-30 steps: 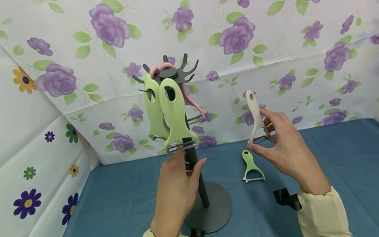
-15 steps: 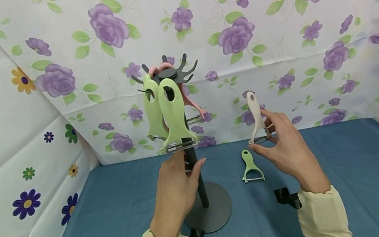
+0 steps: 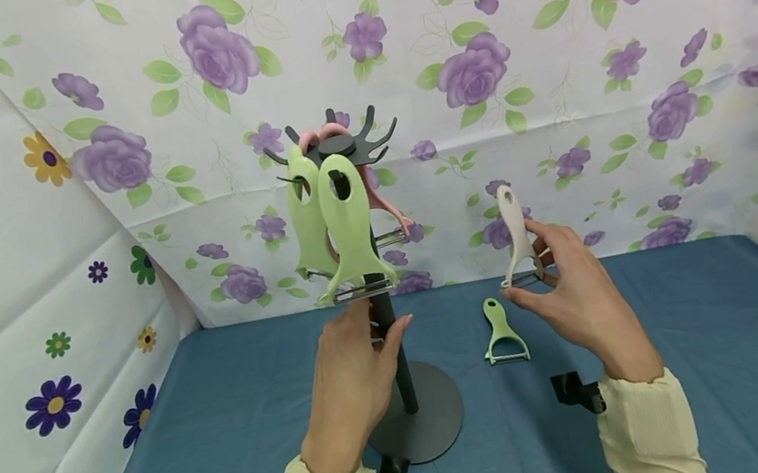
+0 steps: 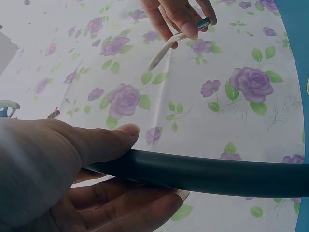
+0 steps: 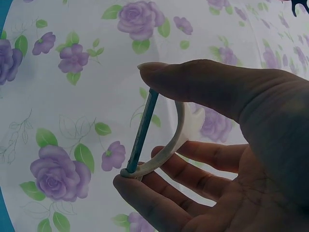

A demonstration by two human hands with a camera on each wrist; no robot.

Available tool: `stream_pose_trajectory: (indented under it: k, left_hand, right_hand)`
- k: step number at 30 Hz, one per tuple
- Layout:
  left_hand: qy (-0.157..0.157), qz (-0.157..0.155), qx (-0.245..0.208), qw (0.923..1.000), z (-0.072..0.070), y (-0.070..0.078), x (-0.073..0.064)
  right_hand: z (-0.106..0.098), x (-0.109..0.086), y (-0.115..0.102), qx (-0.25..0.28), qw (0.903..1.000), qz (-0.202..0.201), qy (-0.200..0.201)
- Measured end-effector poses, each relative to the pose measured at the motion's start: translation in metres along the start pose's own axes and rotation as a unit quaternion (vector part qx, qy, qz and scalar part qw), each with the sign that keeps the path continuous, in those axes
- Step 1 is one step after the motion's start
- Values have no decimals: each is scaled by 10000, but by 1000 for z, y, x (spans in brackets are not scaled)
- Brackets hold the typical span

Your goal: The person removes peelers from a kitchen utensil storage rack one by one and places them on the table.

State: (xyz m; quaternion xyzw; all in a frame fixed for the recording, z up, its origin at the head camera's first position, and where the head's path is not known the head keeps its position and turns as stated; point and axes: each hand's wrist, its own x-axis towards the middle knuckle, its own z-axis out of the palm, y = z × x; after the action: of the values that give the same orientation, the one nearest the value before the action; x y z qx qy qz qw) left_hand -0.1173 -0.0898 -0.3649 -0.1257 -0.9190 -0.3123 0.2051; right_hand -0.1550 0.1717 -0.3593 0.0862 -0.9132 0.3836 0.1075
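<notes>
My left hand [image 3: 347, 390] holds the dark post [image 4: 207, 175] of a hook stand, thumb on one side and fingers on the other. On the stand's hooks hang a front green peeler [image 3: 350, 229], a second green peeler [image 3: 308, 228] behind it, and pink peeler handles at the back, with one pink peeler's frame [image 3: 385, 206] showing. To the right, my right hand [image 3: 583, 298] pinches a white peeler [image 3: 514, 225] by its blade end, handle pointing up. The right wrist view shows thumb and fingertips at opposite ends of its blade [image 5: 142, 133].
Another green peeler [image 3: 498, 327] lies on the blue tabletop [image 3: 739, 376], below and left of the white one. The stand's round base [image 3: 439, 429] rests on the table. Bare hooks [image 3: 380, 139] stick out at the stand's right. Flowered cloth [image 3: 566, 43] hangs behind.
My right hand has shifted slightly right and down with the white peeler. The left hand stays on the post, and the hanging peelers keep their places.
</notes>
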Motion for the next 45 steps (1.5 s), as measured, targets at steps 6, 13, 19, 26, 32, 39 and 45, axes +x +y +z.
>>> stream_pose_trajectory:
  k: [6, 13, 19, 26, 32, 39, 45]
  left_hand:
    - [-11, -6, -20, 10000, 0, 0, 0]
    - [2, 20, -13, 10000, 0, 0, 1]
    - [11, 18, -11, 10000, -1, 0, 1]
    - [22, 21, 13, 10000, -1, 1, 1]
    - [27, 30, 5, 10000, -1, 1, 1]
    - [31, 50, 9, 10000, 0, 0, 1]
    - [23, 43, -9, 10000, 0, 0, 0]
  right_hand:
    - [0, 1, 3, -110, 9999, 62, -49]
    - [-1, 2, 6, -201, 9997, 106, -103]
    - [-2, 3, 8, -258, 9996, 97, -112]
    - [-2, 3, 11, -340, 9992, 117, -180]
    - [-1, 4, 16, -430, 9988, 153, -203]
    - [-1, 5, 19, -459, 9983, 220, -289]
    - [-1, 5, 21, -494, 9979, 268, -334]
